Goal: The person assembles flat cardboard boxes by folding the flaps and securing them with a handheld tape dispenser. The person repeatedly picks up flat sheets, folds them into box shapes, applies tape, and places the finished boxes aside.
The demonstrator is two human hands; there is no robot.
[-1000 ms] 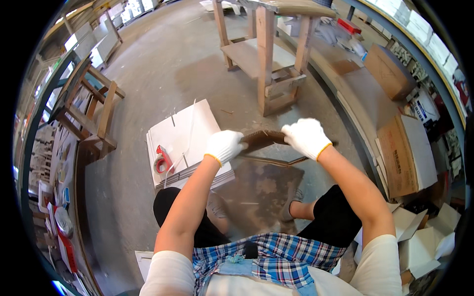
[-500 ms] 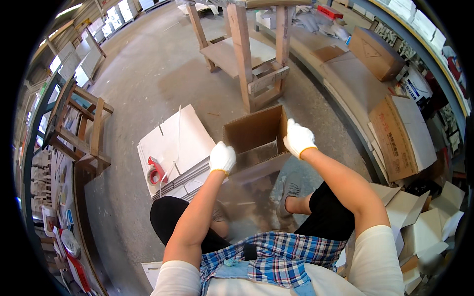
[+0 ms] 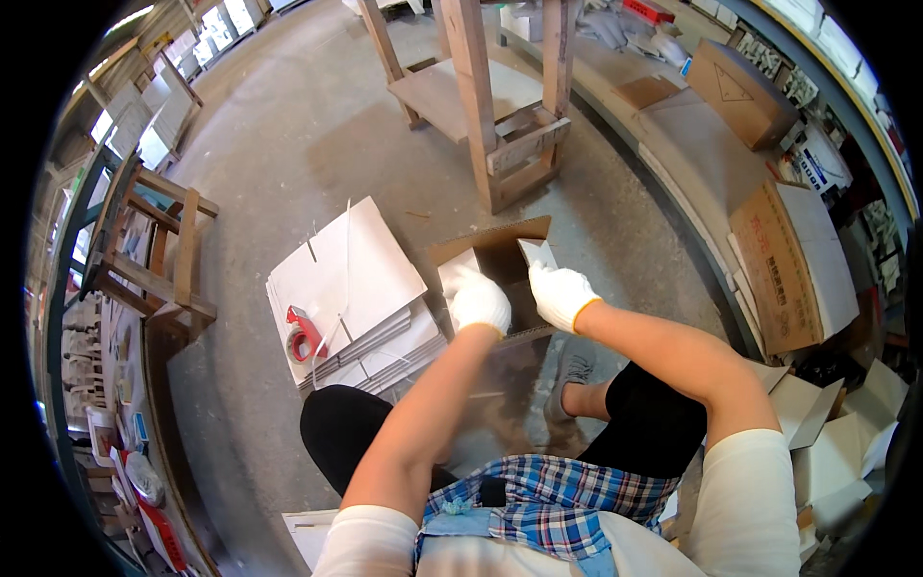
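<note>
A brown cardboard box [image 3: 492, 231] with white outer faces stands upright on the floor in front of me, its top uncovered. My left hand [image 3: 481, 303], in a white glove, is over the box's left side, fingers curled at the white left flap [image 3: 459, 267], which tilts inward. The fingertips are slightly blurred. My right hand [image 3: 564, 296], gloved too, has its fingers closed at the right flap [image 3: 536, 252], which also leans in over the opening. Both hands partly hide the near wall and the inside of the box.
Left of the box lies a stack of flat white cardboard [image 3: 351, 264], a red tape dispenser [image 3: 305, 335] on it. Beyond stands a wooden table [image 3: 471, 115]. Cartons [image 3: 784, 269] and a low ledge run along the right; opened boxes [image 3: 836, 452] are piled at lower right.
Both hands have moved inward from the box's outer sides to over its opening. The white side flaps now show, tilted inward. The box sits slightly lower in view.
</note>
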